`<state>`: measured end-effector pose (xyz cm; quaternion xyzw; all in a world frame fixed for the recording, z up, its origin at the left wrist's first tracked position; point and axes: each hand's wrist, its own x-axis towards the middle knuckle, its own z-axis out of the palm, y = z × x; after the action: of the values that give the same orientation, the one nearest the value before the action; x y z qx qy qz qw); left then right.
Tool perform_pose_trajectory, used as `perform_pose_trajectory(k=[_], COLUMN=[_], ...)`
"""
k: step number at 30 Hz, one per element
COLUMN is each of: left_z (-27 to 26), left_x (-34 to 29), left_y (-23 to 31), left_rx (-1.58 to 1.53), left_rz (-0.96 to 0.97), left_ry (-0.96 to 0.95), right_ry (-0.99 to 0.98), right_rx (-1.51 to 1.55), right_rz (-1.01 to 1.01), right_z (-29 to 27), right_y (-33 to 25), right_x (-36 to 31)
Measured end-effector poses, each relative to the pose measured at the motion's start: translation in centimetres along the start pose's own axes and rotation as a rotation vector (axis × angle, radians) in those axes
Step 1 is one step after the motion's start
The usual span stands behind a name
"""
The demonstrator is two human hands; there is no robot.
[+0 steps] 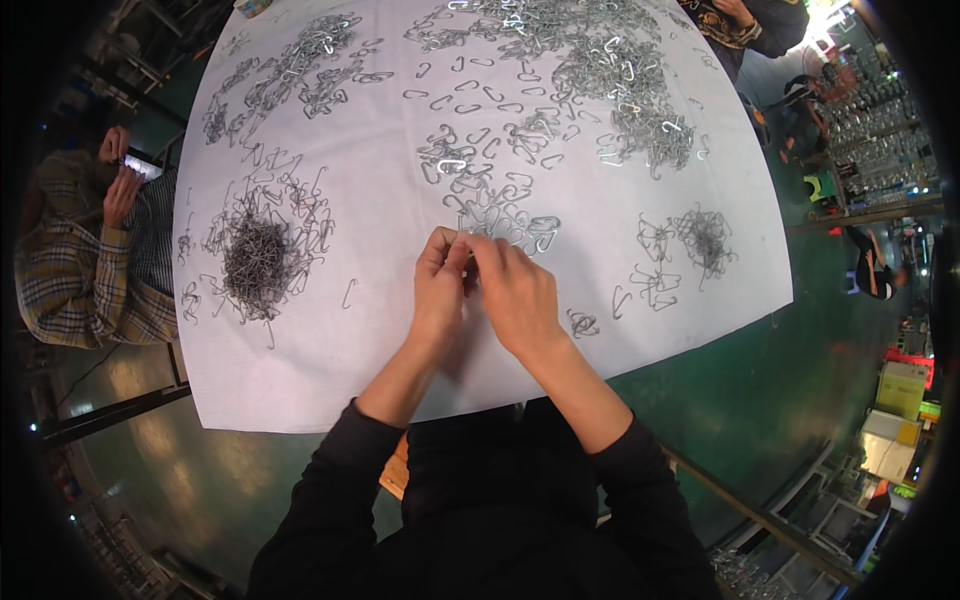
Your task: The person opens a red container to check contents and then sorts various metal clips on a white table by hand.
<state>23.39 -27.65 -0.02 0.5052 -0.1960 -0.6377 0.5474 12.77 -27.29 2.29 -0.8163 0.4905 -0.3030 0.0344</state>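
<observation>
My left hand (pixel 437 285) and my right hand (pixel 518 295) meet at the fingertips over the white-covered table (pixel 370 210). Both are closed in a pinch, and the small piece between them is mostly hidden by the fingers. Just beyond the fingertips lie several silver carabiner-shaped metal hooks (pixel 541 233), spread loosely. Left of my left hand is a dense dark heap of thin bent wire pieces (pixel 255 262), with a single bent wire (pixel 349 294) lying apart. To the right of my right hand sits a small cluster of bent wires (pixel 583 323).
A large pile of silver hooks (pixel 615 75) covers the far right, and another group (pixel 315 50) lies far left. More bent wires (pixel 707 240) are at the right. A person in a plaid shirt (pixel 75 250) sits left with a lit phone (pixel 143 167); another person (pixel 770 25) is far right.
</observation>
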Motion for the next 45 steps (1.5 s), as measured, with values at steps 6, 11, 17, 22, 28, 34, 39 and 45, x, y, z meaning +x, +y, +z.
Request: perform_pose_trajectory(k=[6, 11, 17, 22, 28, 34, 39, 45], left_z=[-1.5, -3.4, -7.8, -13.3, -9.1, -4.4, -5.2, -7.9], left_x=[1.4, 1.8, -1.5, -3.0, 0.4, 10.9, 3.1, -1.0], left_y=[0.3, 1.2, 2.3, 2.0, 4.6, 2.9, 1.5, 0.2], left_rx=[-0.071, 0.776, 1.380, 1.580, 1.429, 1.658, 1.700, 1.172], left_rz=[0.050, 0.291, 1.012, 0.884, 1.032, 1.055, 0.899, 0.803], left_ry=[0.095, 0.025, 0.082, 0.175, 0.057, -0.089, -0.172, 0.093], right_ry=[-0.088, -0.113, -0.036, -0.275, -0.309, -0.303, -0.119, -0.234], right_rx=[0.014, 0.112, 0.036, 0.043, 0.091, 0.071, -0.062, 0.059], right_rz=[0.066, 0.361, 0.121, -0.093, -0.159, -0.072, 0.138, 0.036], right_z=[0.1, -0.2, 1.4, 5.3, 2.4, 0.5, -0.9, 1.1], right_y=[1.2, 7.3, 7.3, 4.3, 0.8, 1.1, 5.7, 7.1], right_x=[-0.6, 0.8, 1.3, 0.3, -3.9, -5.6, -3.7, -3.1])
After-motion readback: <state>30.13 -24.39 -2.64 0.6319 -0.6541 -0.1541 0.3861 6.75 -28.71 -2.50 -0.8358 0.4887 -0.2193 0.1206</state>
